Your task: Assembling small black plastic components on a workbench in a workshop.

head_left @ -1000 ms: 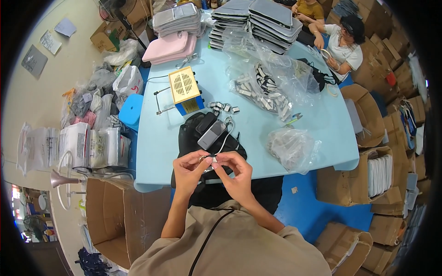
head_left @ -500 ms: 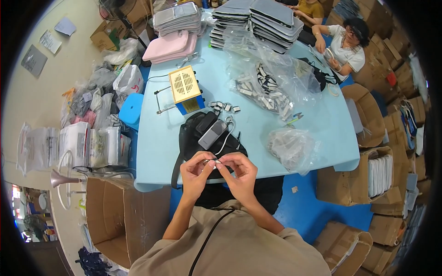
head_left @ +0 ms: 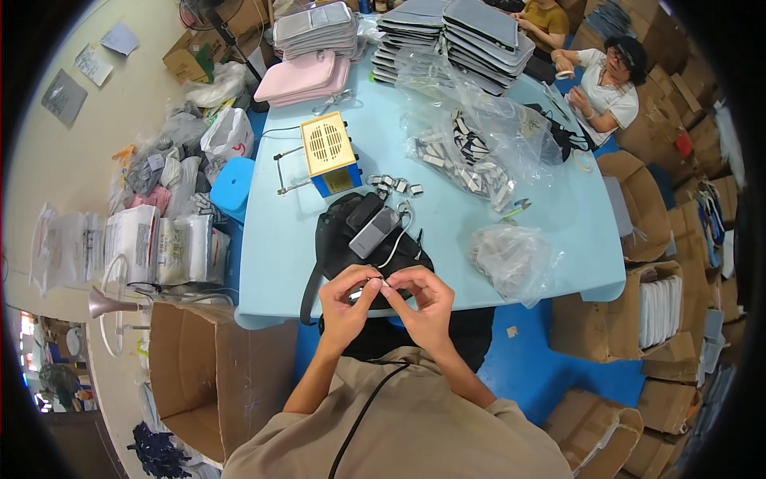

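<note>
Close in front of my body, at the table's near edge, both hands meet fingertip to fingertip. My left hand (head_left: 345, 307) pinches a small whitish, shiny piece (head_left: 356, 295) between thumb and fingers. My right hand (head_left: 421, 303) is closed too, its thumb and forefinger pressed against a pale end between the hands; fingers cover most of it, and its kind cannot be made out. Just beyond them lies a black bag (head_left: 329, 254). On the bag are a grey power bank (head_left: 375, 232) with a white cable (head_left: 395, 249) and a black case (head_left: 365, 211). Several small silvery-white pieces (head_left: 399, 186) lie behind these.
A yellow-and-blue box device (head_left: 329, 152) stands on the light-blue table (head_left: 279, 239). Clear bags (head_left: 471, 164) of small pieces lie right, a crumpled bag (head_left: 515, 259) nearer. Grey sleeves (head_left: 487, 40) and pink sleeves (head_left: 299, 78) are stacked behind. Cardboard boxes (head_left: 255, 375) flank me; a co-worker (head_left: 610, 88) sits far right.
My hands keep together while the fingers shift slightly around the small piece, and more of it shows at the left hand. The co-worker's hands have moved apart, one raised with a pale ring.
</note>
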The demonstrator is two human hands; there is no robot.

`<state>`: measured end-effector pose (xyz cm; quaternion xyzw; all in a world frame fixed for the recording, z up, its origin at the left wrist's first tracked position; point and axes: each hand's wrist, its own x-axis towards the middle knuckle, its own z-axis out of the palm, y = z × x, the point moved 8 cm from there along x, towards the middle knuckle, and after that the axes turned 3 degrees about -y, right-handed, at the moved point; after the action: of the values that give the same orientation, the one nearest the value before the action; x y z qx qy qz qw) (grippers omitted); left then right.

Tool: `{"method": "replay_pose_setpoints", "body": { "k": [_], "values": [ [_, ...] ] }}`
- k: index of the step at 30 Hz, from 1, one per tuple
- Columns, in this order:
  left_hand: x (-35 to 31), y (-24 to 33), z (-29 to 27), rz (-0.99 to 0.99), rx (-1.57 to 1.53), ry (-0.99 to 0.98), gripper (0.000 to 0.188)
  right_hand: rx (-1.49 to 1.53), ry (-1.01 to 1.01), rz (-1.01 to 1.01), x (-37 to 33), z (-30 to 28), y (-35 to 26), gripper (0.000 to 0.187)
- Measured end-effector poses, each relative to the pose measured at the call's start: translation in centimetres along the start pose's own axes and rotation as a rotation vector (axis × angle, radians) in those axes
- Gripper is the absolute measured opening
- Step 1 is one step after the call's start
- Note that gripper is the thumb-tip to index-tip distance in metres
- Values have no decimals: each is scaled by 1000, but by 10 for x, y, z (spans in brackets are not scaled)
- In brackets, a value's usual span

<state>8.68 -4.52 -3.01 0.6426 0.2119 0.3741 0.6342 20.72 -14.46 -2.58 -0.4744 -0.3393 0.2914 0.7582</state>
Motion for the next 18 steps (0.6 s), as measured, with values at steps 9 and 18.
{"method": "replay_pose_setpoints", "body": {
  "k": [9,18],
  "values": [
    [-5,3,1,83,77,56,8,-37,8,25,-3,-1,3,22],
    [-4,1,5,50,21,-9,10,-84,21,-22,-4,-3,-4,19]
  ]
}}
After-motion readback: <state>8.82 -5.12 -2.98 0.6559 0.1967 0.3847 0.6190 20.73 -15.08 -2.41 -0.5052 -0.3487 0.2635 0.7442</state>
